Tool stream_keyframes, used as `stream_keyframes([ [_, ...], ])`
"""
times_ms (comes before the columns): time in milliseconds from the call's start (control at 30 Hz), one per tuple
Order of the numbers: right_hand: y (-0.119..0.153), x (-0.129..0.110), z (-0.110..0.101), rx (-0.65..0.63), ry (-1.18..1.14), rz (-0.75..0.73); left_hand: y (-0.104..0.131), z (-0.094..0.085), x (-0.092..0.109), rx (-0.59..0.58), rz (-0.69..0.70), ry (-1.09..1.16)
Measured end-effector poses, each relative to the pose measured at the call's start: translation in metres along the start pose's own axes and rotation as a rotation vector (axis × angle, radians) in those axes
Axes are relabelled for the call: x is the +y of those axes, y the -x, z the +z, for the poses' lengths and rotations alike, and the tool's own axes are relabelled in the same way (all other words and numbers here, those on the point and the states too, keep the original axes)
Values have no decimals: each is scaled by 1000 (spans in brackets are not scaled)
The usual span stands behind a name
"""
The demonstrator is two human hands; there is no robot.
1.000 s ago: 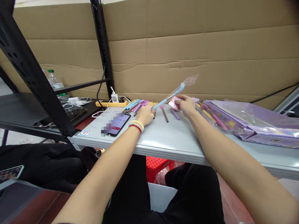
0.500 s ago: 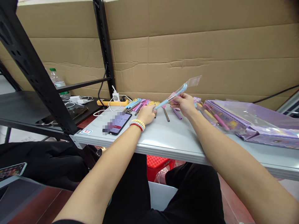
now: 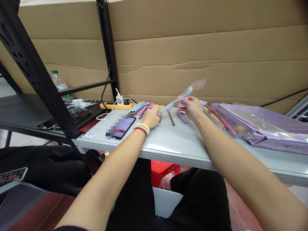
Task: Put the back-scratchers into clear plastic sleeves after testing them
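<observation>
A light-blue pen [image 3: 170, 105] slants up to the right over the table, its upper part inside a clear plastic sleeve [image 3: 198, 84]. The pen's lower end is pinched in the fingers of my left hand [image 3: 151, 118], which wears coiled bands at the wrist. My right hand [image 3: 193, 108] is closed on a small pink card [image 3: 182, 102] just beside the pen; I cannot tell whether it also grips the sleeve. Behind my left hand lies a row of blue, pink, purple and yellow pens [image 3: 141, 107]. A brown pen [image 3: 171, 118] and a purple pen [image 3: 182, 117] lie between my hands.
A phone [image 3: 124, 127] rests left of my left hand. At the right are bagged pens [image 3: 216, 120] and a purple box [image 3: 284, 141]. A yellow power strip [image 3: 113, 105] with white cables sits at the back. A black shelf post [image 3: 40, 73] stands left; cardboard [image 3: 204, 48] walls the back.
The pink card in my right hand has shifted slightly right, away from the pen. My left hand and the pen have hardly moved.
</observation>
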State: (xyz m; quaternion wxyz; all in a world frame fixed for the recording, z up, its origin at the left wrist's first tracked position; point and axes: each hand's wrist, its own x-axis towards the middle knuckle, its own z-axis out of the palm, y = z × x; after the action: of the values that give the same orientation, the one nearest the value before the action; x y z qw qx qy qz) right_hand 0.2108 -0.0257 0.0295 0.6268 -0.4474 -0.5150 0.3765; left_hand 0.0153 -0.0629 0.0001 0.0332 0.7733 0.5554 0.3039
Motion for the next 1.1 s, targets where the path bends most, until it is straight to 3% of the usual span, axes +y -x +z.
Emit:
stream_keyframes([
  [1100, 0, -8, -7, 155, -124, -53, 2, -2, 2, -25, 3, -22],
])
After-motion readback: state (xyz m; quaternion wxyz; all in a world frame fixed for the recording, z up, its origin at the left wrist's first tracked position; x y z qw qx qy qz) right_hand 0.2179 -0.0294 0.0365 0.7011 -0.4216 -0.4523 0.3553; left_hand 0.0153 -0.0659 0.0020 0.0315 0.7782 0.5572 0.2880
